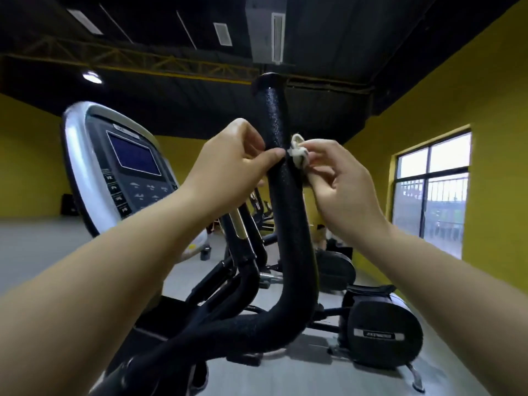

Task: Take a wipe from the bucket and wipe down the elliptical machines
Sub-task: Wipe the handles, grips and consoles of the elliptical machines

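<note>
A black textured handlebar [281,201] of the elliptical machine rises in the middle of the head view. My left hand [228,164] grips the bar from the left, thumb across its front. A crumpled white wipe [298,154] is pressed against the bar's right side, pinched in the fingers of my right hand [340,181]. The machine's console [128,164] with a blue screen stands to the left. No bucket is in view.
Another elliptical [383,330] stands low on the right, with more machines in a row behind the bar. A person [328,238] sits far back by the yellow wall. A window [431,192] is on the right. Grey floor lies to the left.
</note>
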A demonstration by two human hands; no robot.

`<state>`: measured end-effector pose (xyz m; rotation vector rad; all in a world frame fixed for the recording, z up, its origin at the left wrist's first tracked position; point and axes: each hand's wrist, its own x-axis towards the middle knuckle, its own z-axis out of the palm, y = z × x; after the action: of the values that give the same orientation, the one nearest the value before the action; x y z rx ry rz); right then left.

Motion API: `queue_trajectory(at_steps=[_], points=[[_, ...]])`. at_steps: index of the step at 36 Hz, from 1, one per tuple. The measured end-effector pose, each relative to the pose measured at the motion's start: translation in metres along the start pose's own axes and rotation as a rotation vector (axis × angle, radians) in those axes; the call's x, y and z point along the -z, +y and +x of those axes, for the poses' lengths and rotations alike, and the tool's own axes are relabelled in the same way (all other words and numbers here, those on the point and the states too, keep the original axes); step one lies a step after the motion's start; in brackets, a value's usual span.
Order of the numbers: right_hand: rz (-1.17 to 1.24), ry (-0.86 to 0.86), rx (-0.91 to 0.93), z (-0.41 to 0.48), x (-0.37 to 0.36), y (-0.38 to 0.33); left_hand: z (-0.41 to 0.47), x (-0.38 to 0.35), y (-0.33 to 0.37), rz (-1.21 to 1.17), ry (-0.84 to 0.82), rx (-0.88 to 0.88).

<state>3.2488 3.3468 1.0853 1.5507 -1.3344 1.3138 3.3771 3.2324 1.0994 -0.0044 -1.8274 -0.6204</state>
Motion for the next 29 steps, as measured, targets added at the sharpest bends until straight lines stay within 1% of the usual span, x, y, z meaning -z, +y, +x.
queue_trajectory(at_steps=[4, 8, 11, 14, 16, 20, 24, 29], points=[[0.113, 0.019, 0.003, 0.041, -0.004, 0.002, 0.002, -0.005, 0.008, 0.025, 0.036, 0.067], [0.251, 0.006, -0.039, 0.072, -0.011, 0.006, -0.003, -0.006, 0.013, 0.098, 0.048, 0.104], [0.361, 0.009, -0.071, 0.081, -0.014, 0.011, -0.007, -0.007, 0.019, 0.186, 0.052, 0.097], [0.447, -0.035, -0.096, 0.079, -0.014, 0.02, -0.01, -0.012, 0.024, 0.239, 0.082, 0.106], [0.478, -0.078, -0.129, 0.072, -0.014, 0.026, -0.013, -0.017, 0.026, 0.265, 0.113, 0.113], [0.562, -0.167, -0.198, 0.042, -0.017, 0.035, -0.018, -0.021, 0.031, 0.224, 0.141, 0.157], [0.642, -0.255, -0.209, 0.0, -0.008, 0.039, -0.023, -0.026, 0.036, 0.243, 0.12, 0.171], [0.653, -0.313, -0.292, -0.047, -0.006, 0.041, -0.03, -0.029, 0.04, 0.286, 0.091, 0.209]])
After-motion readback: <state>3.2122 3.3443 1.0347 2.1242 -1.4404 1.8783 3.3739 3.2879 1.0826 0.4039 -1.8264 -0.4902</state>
